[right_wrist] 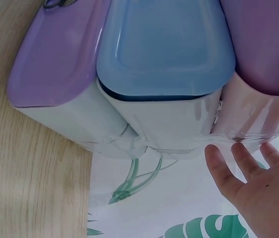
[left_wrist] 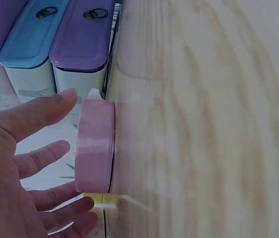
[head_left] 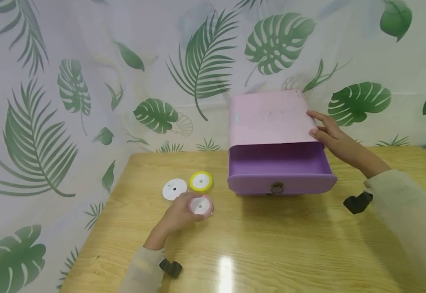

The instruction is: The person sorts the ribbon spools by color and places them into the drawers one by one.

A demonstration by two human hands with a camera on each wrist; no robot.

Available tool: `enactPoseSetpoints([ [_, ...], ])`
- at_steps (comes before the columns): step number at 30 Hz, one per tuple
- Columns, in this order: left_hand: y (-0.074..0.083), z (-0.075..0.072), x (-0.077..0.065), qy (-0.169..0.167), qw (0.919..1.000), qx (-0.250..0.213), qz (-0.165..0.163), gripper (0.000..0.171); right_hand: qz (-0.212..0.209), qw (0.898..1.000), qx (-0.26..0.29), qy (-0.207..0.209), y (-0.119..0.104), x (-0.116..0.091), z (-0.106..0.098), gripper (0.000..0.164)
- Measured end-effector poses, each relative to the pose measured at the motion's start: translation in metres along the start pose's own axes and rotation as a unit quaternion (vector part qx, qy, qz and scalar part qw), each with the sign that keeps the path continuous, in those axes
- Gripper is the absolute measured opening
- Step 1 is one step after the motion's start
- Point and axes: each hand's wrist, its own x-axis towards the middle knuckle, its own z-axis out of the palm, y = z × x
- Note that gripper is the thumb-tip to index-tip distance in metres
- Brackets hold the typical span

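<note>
My left hand (head_left: 181, 212) is at a pink ribbon spool (head_left: 200, 206) with a white face, lying flat on the table. Fingers and thumb reach either side of it; in the left wrist view the fingers are fairly straight and the thumb tip looks apart from the ribbon. Just behind lie a yellow-edged spool (head_left: 201, 182) and a white spool (head_left: 174, 189). My right hand (head_left: 331, 136) rests its fingertips on the right edge of a pink-topped drawer unit (head_left: 271, 118). The unit's top purple drawer (head_left: 282, 184) is pulled out and looks bare inside.
Below the top drawer, the wrist views show a blue drawer (right_wrist: 166, 47) and a lower purple drawer (right_wrist: 57, 54), each with a ring pull where visible. The wooden table (head_left: 271, 252) ends against a leaf-printed cloth (head_left: 154, 53) behind and at the left.
</note>
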Motion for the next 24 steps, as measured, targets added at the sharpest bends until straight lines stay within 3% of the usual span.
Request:
enactPoseSetpoints([
  [10, -0.008, 0.0, 0.003, -0.03, 0.9987, -0.024, 0.034, 0.066, 0.0, 1.0, 0.002, 0.002, 0.003, 0.0, 0.0, 0.061],
  [24, -0.01, 0.001, 0.005, -0.024, 0.9992, -0.021, 0.024, 0.063, -0.003, 1.0, 0.015, 0.01, 0.002, -0.001, 0.002, 0.06],
])
